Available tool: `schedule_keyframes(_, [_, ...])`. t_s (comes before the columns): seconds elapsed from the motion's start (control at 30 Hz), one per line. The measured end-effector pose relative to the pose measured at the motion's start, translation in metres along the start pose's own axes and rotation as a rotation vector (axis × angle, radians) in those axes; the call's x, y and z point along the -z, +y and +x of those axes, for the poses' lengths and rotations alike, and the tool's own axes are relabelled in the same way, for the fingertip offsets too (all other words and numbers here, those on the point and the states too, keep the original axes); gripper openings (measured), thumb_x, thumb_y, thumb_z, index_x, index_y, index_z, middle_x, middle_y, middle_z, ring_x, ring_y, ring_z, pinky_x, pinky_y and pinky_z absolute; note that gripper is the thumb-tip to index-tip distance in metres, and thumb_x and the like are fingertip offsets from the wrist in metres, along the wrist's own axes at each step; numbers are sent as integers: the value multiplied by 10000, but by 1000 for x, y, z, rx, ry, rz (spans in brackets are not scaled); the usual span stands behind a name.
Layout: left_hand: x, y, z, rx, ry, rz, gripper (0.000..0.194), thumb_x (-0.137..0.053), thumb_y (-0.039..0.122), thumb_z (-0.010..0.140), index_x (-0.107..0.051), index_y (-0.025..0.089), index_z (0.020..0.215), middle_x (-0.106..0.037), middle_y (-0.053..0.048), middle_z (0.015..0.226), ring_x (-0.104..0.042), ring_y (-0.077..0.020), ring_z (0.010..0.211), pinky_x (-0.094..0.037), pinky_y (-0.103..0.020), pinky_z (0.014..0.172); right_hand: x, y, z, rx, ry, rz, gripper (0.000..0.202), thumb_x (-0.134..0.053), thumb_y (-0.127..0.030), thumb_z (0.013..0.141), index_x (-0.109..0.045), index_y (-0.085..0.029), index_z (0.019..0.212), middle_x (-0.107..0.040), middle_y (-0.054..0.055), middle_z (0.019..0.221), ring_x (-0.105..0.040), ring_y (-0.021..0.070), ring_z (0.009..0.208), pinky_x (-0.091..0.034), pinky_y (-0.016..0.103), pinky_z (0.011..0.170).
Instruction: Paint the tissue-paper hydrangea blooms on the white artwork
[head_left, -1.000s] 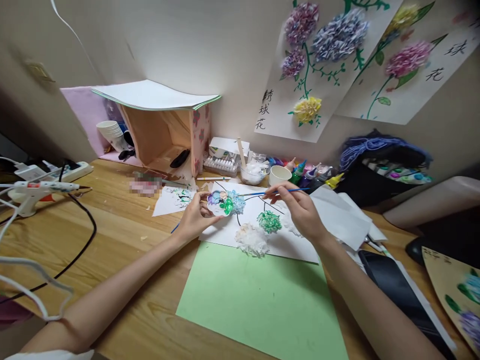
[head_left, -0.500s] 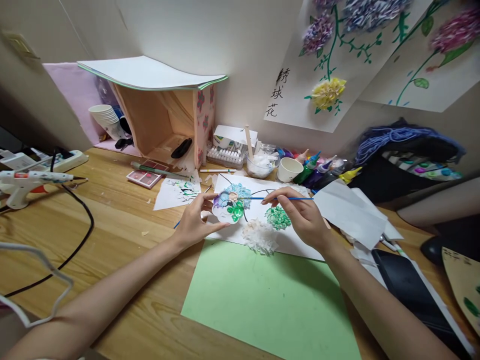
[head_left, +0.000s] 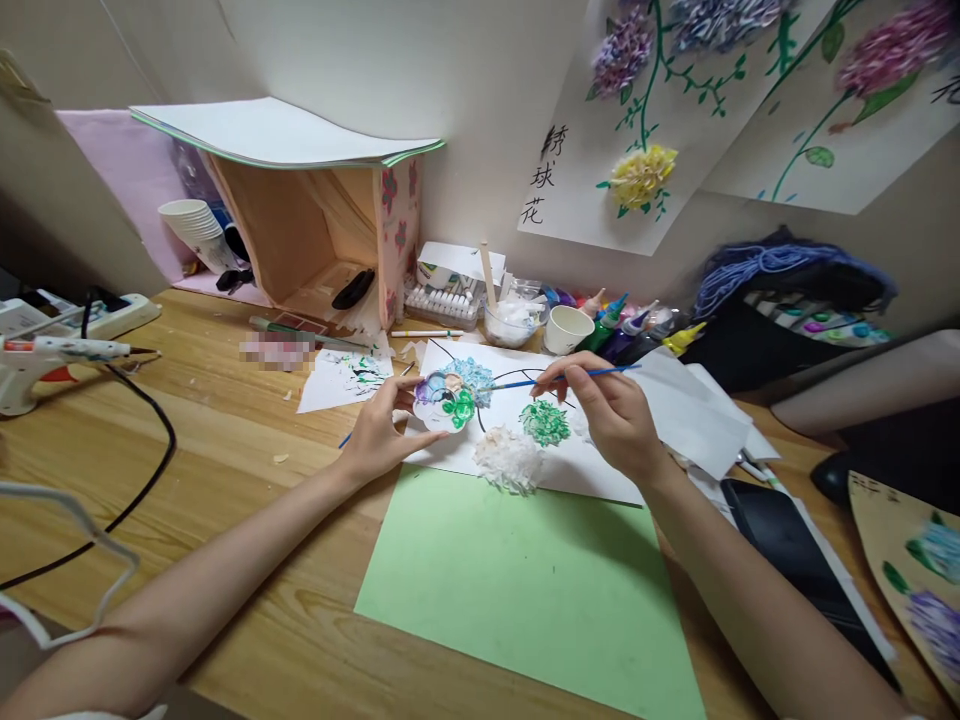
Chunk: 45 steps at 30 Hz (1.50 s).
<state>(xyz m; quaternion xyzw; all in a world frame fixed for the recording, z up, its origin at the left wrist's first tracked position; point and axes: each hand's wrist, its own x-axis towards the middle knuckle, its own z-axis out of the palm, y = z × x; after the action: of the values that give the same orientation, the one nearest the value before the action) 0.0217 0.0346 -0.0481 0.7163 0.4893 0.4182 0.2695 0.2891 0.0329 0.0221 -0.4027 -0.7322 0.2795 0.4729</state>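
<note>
A wooden tabletop (head_left: 225,440) runs up to a pale wall (head_left: 480,80) hung with two flower posters (head_left: 600,200); a green sheet (head_left: 525,590) lies nearest, and beyond it a white sheet (head_left: 592,475) bearing green, white and blue tufted flowers; at the back stand an open cardboard box (head_left: 315,230) roofed with paper, stacked cups (head_left: 184,220), a paper cup (head_left: 566,328) and paint bottles (head_left: 615,325); a glue gun (head_left: 45,352) and black cable (head_left: 150,450) lie far left; a patch by the box is blurred out, and the posters and a painted fan at the right are cut off by the frame; the left hand (head_left: 382,435) pinches a small paint palette (head_left: 444,402) above the white sheet; the right hand (head_left: 611,415) grips a thin blue brush (head_left: 559,378), tip at the palette; since half a second ago the view has shifted slightly, the hands and palette barely moved.
</note>
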Motion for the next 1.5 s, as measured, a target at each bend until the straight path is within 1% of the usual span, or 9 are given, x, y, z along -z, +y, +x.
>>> schedule_keyframes(0.1, [0,-1,1,2,10,29,651,-788,472,662,-500,211,1184,-615,-73,1080,-621,-195,913,-577,-308,723,6,1,2,-42,28,16,364,-455,-442,944,-645,-201,750,-633,31,757,-603,127,614,-475,289,606])
schedule_keyframes(0.17, [0,-1,2,2,16,41,654,-787,464,666,-501,204,1194,-619,-72,1069,-623,-195,913,-573,-316,746,9,2,3,-71,-14,-3,404,-459,-476,933,-633,-194,701,-629,28,734,-596,119,571,-475,290,596])
schedule_keyframes(0.3, [-1,-2,3,1,11,32,670,-795,447,662,-503,192,1210,-616,-73,1078,-611,-185,904,-569,-294,720,8,4,2,-81,-106,-94,427,-431,-501,937,-636,-206,707,-639,25,682,-615,147,619,-478,304,645])
schedule_keyframes(0.43, [-2,-3,3,7,2,29,680,-793,459,660,-505,188,1213,-610,-81,1108,-607,-181,896,-568,-285,705,6,7,2,-77,-143,-147,445,-410,-510,942,-636,-213,699,-652,26,683,-612,150,633,-479,302,664])
schedule_keyframes(0.6, [-2,-6,3,-30,5,51,682,-796,446,664,-502,183,1220,-610,-76,1077,-602,-172,880,-566,-268,682,5,11,3,-88,-161,-148,447,-410,-513,941,-640,-208,710,-656,21,685,-620,148,627,-475,294,669])
schedule_keyframes(0.8, [-2,-6,3,-76,28,113,650,-801,435,665,-512,179,1188,-614,-61,1033,-609,-157,838,-564,-266,684,7,11,4,-39,-142,-107,401,-427,-448,957,-625,-194,718,-639,11,682,-619,126,622,-460,267,652])
schedule_keyframes(0.93, [-3,-7,3,-71,26,91,669,-799,461,659,-505,180,1191,-608,-65,1038,-616,-163,847,-576,-276,680,7,12,3,-22,-188,-148,383,-424,-420,966,-625,-190,735,-634,1,673,-604,109,606,-445,249,624])
schedule_keyframes(1.1, [-3,-9,3,-74,22,73,664,-794,467,662,-504,185,1189,-606,-70,1048,-618,-171,862,-583,-280,671,8,11,4,-9,-176,-153,384,-413,-411,971,-619,-187,737,-640,5,671,-609,112,616,-450,250,637])
schedule_keyframes(1.5, [-2,-7,3,-78,22,97,666,-793,460,667,-509,179,1199,-612,-65,1040,-608,-160,843,-569,-262,663,9,7,4,26,-237,-202,364,-407,-398,976,-614,-191,760,-632,-7,661,-601,102,597,-435,244,617])
